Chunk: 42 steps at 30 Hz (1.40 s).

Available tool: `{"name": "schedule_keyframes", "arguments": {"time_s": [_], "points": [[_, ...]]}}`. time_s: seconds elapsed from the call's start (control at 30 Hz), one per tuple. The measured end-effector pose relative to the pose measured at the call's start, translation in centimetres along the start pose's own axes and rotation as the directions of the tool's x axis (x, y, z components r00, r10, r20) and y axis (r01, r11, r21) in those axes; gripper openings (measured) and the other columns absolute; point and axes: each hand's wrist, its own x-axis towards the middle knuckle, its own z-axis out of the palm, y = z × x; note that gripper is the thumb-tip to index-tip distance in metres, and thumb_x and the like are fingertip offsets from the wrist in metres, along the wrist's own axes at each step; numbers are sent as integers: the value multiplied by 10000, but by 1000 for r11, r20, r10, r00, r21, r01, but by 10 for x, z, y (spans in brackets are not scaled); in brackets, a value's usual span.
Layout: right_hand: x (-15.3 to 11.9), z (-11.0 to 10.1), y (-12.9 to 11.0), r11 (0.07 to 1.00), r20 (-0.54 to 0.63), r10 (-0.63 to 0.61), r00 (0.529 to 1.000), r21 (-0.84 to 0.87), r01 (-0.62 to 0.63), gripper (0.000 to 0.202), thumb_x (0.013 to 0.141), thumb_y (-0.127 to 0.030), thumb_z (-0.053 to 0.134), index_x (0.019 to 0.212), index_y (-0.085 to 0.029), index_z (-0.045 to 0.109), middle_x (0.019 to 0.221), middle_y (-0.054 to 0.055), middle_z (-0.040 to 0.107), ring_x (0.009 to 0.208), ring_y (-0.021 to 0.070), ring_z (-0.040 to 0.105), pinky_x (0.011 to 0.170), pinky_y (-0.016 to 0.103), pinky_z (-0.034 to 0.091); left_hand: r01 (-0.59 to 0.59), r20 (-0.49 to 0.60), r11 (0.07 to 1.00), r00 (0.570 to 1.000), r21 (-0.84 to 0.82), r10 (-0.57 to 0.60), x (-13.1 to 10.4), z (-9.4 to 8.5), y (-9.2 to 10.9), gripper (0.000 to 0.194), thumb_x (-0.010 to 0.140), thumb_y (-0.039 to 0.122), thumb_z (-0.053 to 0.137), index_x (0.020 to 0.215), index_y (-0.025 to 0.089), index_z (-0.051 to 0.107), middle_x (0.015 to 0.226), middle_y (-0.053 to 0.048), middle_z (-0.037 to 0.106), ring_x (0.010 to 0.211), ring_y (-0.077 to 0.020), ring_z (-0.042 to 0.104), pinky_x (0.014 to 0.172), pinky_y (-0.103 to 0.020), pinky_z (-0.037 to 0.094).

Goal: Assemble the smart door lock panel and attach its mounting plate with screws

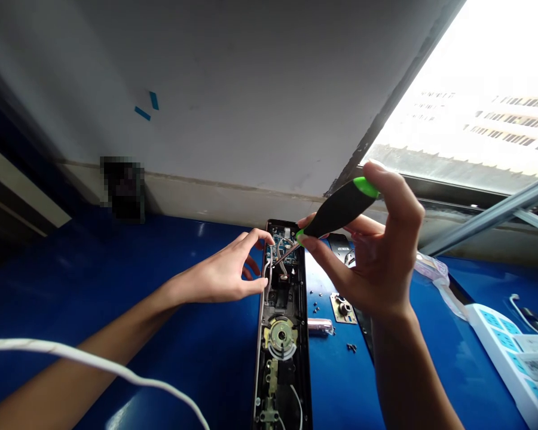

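Note:
A long black device housing [281, 301] lies open on the blue table, showing a blue circuit board [287, 254], wires and a round metal part [281, 336]. In my right hand [376, 251] is a black and green screwdriver [341, 206], its shaft slanting down and left to the wires beside the board. My left hand [226, 269] rests at the housing's left edge, fingers apart, with the index fingertip near the board and the thumb at the rim. Whether a wire lies under those fingertips is too small to tell.
Right of the housing are small screws [316, 307], a pink cylinder [320, 326] and a metal plate with a round part [343, 308]. A white power strip [506, 358] lies far right. A white cable [116, 365] crosses over my left forearm. A wall and window stand behind.

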Motion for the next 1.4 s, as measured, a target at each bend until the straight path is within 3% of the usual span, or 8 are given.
{"name": "schedule_keyframes", "arguments": {"time_s": [0.27, 0.63, 0.83, 0.9, 1.07, 1.17, 1.27, 1.4], "points": [[-2, 12, 5, 999, 73, -52, 996, 14, 51, 860, 849, -69, 743, 1582, -353, 394, 1566, 82, 551, 997, 228, 778, 825, 411, 700, -6, -83, 999, 997, 44, 9, 2, 11, -4, 565, 854, 313, 712, 1357, 305, 455, 1412, -82, 511, 905, -194, 711, 809, -374, 628], [-5, 16, 9, 997, 96, -55, 994, -57, 61, 823, 882, -111, 731, 1580, -389, 395, 1465, 68, 630, 936, 235, 777, 762, 410, 689, -28, -84, 999, 996, 18, 30, 3, 12, -5, 537, 858, 321, 714, 1330, 298, 459, 1394, -86, 515, 892, -198, 709, 802, -380, 627], [-6, 19, 7, 989, 62, -89, 994, -112, 96, 832, 836, -219, 841, 1541, -416, 445, 1252, 22, 727, 902, 224, 766, 773, 391, 698, -30, -87, 1000, 996, -3, 30, 5, 12, -7, 535, 843, 313, 734, 1310, 286, 474, 1376, -84, 534, 967, -224, 717, 839, -399, 636], [-6, 19, 5, 987, 58, -116, 992, -102, 121, 818, 823, -225, 857, 1528, -395, 479, 1250, 36, 729, 964, 238, 761, 817, 402, 696, -27, -85, 999, 996, -22, 25, 6, 12, -8, 573, 835, 320, 752, 1333, 288, 470, 1390, -90, 535, 978, -229, 720, 833, -402, 638], [-3, 19, -1, 995, -9, -77, 997, 56, 77, 537, 974, -152, 603, 1476, -337, 569, 1418, 71, 666, 1313, 318, 657, 1018, 557, 639, -42, -76, 997, 996, -66, 37, 7, 10, -7, 608, 813, 277, 772, 1345, 287, 476, 1391, -88, 569, 874, -196, 733, 800, -398, 638], [-1, 16, 0, 996, -93, -76, 993, 40, 80, 526, 894, -144, 731, 1370, -356, 660, 1215, 54, 726, 1095, 277, 732, 859, 481, 690, -50, -77, 995, 996, -81, 44, 7, 9, -7, 602, 807, 252, 771, 1334, 280, 481, 1406, -93, 577, 864, -194, 740, 793, -391, 638], [1, 13, -1, 994, -132, -102, 986, -37, 98, 482, 794, -244, 867, 1248, -350, 746, 1043, 42, 673, 888, 225, 704, 678, 391, 669, -49, -79, 995, 996, -83, 43, 8, 8, -7, 601, 793, 264, 792, 1316, 274, 497, 1414, -98, 580, 901, -210, 748, 806, -391, 637], [2, 11, -7, 999, -69, -43, 997, -1, 43, 386, 999, -245, 596, 1363, -329, 693, 1291, 73, 705, 1052, 267, 732, 870, 492, 674, -42, -28, 994, 999, -96, 40, 8, 6, -5, 587, 795, 257, 788, 1308, 278, 502, 1408, -90, 596, 878, -196, 748, 790, -376, 634]]}}
